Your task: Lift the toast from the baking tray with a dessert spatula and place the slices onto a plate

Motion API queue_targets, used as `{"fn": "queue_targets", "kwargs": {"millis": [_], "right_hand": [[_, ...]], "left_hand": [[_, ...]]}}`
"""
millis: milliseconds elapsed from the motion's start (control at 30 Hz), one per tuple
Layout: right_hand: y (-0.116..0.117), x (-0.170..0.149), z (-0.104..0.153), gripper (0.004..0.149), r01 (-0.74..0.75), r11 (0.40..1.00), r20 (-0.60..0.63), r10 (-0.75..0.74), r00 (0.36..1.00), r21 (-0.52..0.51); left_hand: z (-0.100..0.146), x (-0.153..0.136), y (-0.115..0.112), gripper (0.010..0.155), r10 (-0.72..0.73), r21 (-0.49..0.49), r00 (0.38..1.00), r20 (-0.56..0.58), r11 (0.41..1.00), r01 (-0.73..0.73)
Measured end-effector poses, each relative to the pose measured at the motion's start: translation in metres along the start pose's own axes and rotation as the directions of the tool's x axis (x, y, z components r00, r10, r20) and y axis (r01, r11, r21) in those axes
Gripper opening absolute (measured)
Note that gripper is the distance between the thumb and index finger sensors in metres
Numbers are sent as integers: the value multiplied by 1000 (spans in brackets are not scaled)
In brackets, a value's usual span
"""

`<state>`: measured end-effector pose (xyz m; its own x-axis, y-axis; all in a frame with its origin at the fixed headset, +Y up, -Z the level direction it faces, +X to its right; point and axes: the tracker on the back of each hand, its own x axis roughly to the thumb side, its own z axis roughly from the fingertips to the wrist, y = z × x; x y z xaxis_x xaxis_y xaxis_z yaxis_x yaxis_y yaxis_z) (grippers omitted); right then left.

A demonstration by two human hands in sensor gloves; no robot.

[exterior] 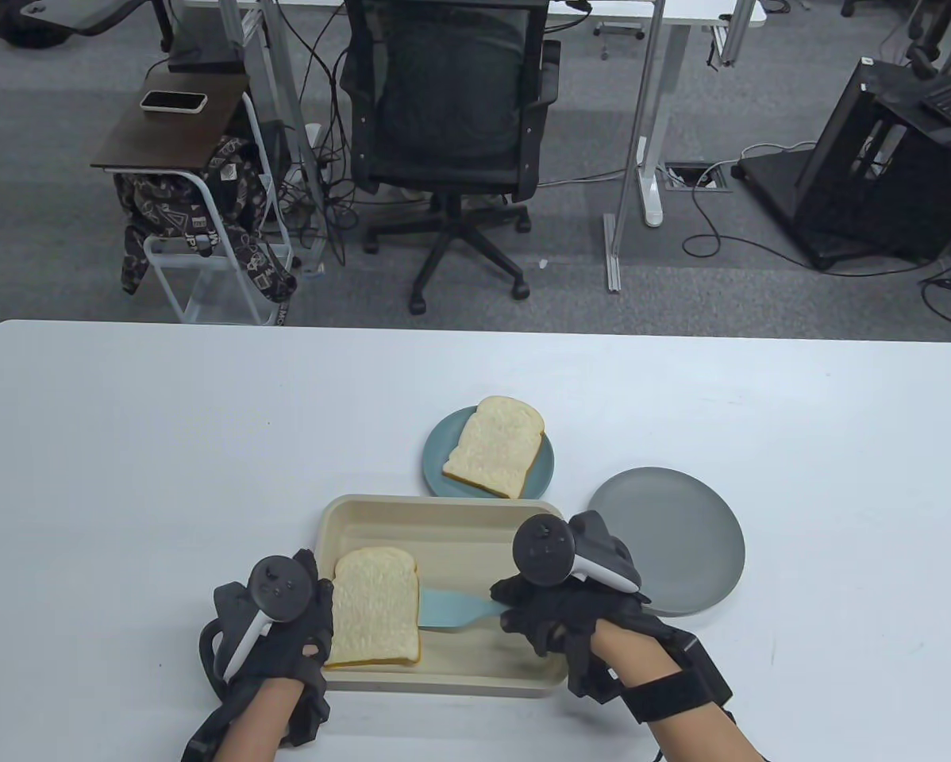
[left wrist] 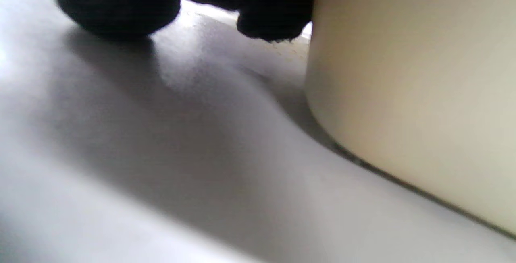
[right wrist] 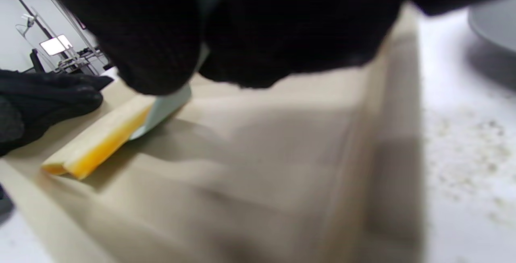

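Table, white and wide, carries a beige baking tray at the near edge with a grey plate lying bare just beside its right end and a teal plate behind it that already bears one slice, so half the job looks done. The left hand rests at the tray's left end beside the remaining toast slice, seemingly to steady it, though whether its fingers hold anything cannot be told. The right hand grips the pale blue dessert spatula, its blade slid under the slice's right edge to lift it.
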<state>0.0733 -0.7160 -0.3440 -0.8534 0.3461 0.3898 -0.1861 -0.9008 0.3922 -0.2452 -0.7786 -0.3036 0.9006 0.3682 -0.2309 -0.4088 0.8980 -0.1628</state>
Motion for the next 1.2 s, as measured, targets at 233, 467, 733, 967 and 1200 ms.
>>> {"fn": "queue_targets", "kwargs": {"millis": [233, 467, 733, 967, 1200], "right_hand": [[8, 19, -7, 48, -17, 1000, 13, 17, 1000, -26], [22, 28, -6, 48, 12, 996, 16, -11, 1000, -87], [21, 16, 10, 48, 36, 988, 0, -36, 999, -151], [-15, -4, 32, 48, 63, 954, -34, -76, 997, -293], [-63, -31, 21, 48, -19, 881, -166, -68, 984, -473]], "left_hand": [[0, 0, 0, 62, 4, -2, 1000, 1, 1000, -4], [0, -1, 0, 62, 15, -4, 1000, 3, 1000, -15], [-1, -4, 0, 62, 38, -15, 999, 5, 999, -38], [-2, -4, 0, 62, 34, -12, 999, 5, 999, -34], [-2, -4, 0, 62, 35, -12, 999, 5, 999, -35]]}}
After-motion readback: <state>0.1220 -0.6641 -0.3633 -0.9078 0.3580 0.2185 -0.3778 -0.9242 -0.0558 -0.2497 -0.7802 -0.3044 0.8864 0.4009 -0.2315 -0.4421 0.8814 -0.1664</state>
